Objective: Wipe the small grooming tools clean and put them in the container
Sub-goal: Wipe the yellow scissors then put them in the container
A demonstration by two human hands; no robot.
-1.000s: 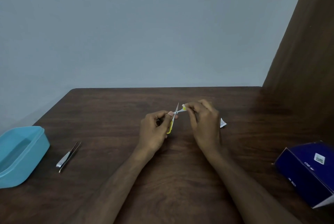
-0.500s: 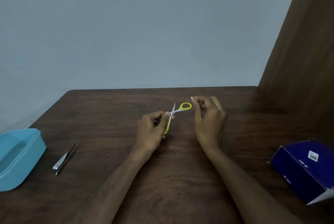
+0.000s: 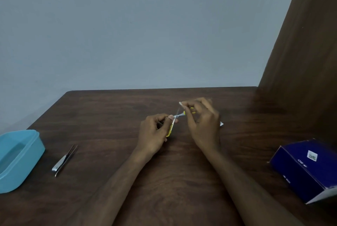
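Behind everything stands a plain grey-blue wall, with a dark wooden panel rising at 2 o'clock. Below them the dark wooden bench (image 3: 182, 180) fills the lower half of the view.

At 4 o'clock, near the right edge, lies a dark blue box (image 3: 310, 169) with a small white label. At 8 o'clock, cut by the left edge, sits the light blue container (image 3: 20, 160), open on top; as far as its inside is visible, no tool lies in it. Just beside it, toward the centre, a metal nail clipper (image 3: 60, 163) and thin tweezers (image 3: 68, 156) lie close together on the bench, apart from both hands.

Near the centre, the left hand (image 3: 155, 132) has its fingers curled round one yellow handle of the small scissors (image 3: 176, 117), whose blades are spread open. The right hand (image 3: 202, 123) is at 1 o'clock of it, fingers bent, pinching a small white wipe (image 3: 180, 104) close to a blade tip. A bit of white paper (image 3: 221, 124) shows from behind this hand; what it is I cannot tell.

By my judgement the task is in an early part: the scissors are being wiped, and nothing seems placed in the container yet. After the scissors, the clipper and tweezers wait for wiping and putting away.
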